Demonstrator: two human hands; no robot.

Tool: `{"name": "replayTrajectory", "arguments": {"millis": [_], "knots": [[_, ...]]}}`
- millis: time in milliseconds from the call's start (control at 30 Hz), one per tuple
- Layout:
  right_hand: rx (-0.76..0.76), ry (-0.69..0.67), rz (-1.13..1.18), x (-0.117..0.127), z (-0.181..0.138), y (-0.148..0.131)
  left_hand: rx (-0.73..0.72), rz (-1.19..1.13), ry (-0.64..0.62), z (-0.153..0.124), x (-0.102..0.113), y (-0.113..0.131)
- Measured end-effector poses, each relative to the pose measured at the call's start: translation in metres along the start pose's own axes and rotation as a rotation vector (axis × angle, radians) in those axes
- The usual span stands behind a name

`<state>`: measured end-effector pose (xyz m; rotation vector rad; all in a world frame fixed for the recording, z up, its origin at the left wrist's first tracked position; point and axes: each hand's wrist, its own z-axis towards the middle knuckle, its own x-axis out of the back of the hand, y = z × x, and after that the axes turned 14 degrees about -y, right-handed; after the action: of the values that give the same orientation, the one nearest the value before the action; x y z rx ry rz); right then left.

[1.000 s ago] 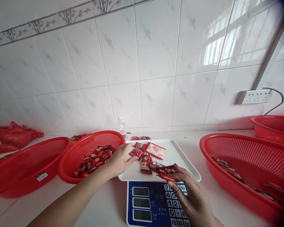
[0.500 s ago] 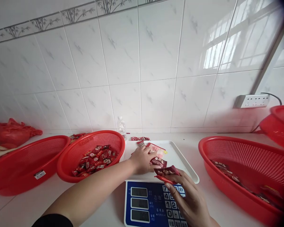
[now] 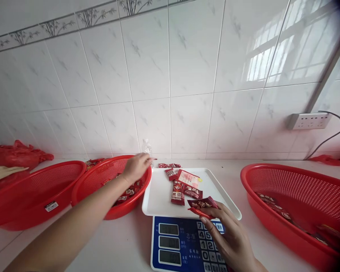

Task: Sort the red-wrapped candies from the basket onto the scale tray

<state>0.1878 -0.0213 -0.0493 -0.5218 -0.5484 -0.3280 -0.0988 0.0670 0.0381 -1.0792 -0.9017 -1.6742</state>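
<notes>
My left hand [image 3: 137,166] is above the right rim of the round red basket [image 3: 76,189], its fingers loosely bent and apart, with nothing seen in them. Small red wrapped candies [image 3: 129,193] fill the bottom of that basket. Between thumb and fingers, my right hand [image 3: 229,236] grips a dark red candy packet [image 3: 202,203], with a brighter red one below it, over the scale's keypad. On the white scale tray [image 3: 155,200] lie a packet with white characters [image 3: 177,192], another dark red packet [image 3: 193,192], a smaller packet [image 3: 170,174] and a pink card [image 3: 189,178].
The blue scale panel [image 3: 187,245] faces me with its displays. A large red basket [image 3: 272,170] with several packets stands right, another red basket [image 3: 25,211] left. A plastic bottle [image 3: 146,145] and red packets [image 3: 169,165] are behind the tray. A socket strip [image 3: 310,121] hangs on the wall.
My left hand has left the tray and moved left to the candy basket, uncovering the packets and card. My right hand still holds its packets in about the same place.
</notes>
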Motion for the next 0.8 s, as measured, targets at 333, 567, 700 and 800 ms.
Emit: {"name": "replayTrajectory", "arguments": {"millis": [333, 567, 700, 800], "knots": [[-0.003, -0.037, -0.015, -0.003, -0.006, 0.004, 0.829, 0.514, -0.148, -0.106, 0.100, -0.184], [-0.004, -0.035, 0.004, -0.003, -0.003, 0.002, 0.450, 0.286, -0.129, -0.071, 0.044, -0.157], [0.006, -0.026, 0.020, -0.002, -0.001, 0.000, -0.016, -0.063, -0.227, -0.015, -0.007, -0.056], [0.027, -0.022, 0.036, 0.000, 0.001, -0.003, -0.180, -0.252, -0.416, 0.015, -0.042, 0.018]]}}
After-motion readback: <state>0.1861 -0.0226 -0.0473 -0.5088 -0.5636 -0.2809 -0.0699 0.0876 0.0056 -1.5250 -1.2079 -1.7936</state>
